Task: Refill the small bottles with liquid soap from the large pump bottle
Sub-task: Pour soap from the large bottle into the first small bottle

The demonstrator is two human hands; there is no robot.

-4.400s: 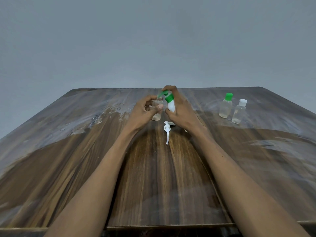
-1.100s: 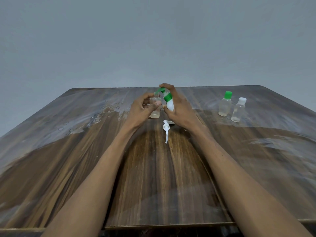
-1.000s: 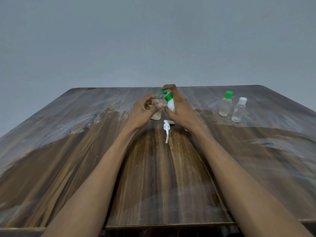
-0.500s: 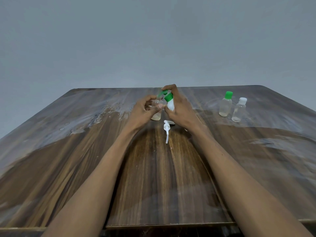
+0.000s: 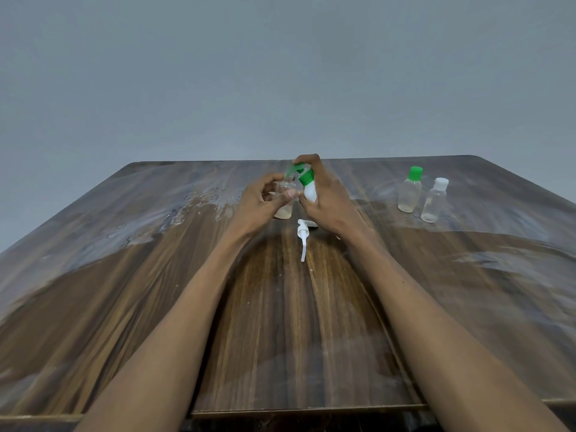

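My left hand (image 5: 260, 204) grips a small clear bottle (image 5: 285, 202) that holds a little yellowish soap at its bottom. My right hand (image 5: 330, 199) holds the white pump bottle with a green collar (image 5: 307, 183), tilted left so its green spout sits at the small bottle's open mouth. Both are held just above the wooden table (image 5: 280, 322), at its far middle. A white pump piece (image 5: 302, 235) lies on the table just in front of my hands.
Two capped small clear bottles stand at the far right: one with a green cap (image 5: 410, 190), one with a white cap (image 5: 434, 201). Wet patches and droplets (image 5: 187, 210) spread over the table's far left. A grey wall rises behind.
Hardly anything differs. A second ago both hands and bottles dipped slightly, then held still, with the green spout staying at the small bottle's mouth.
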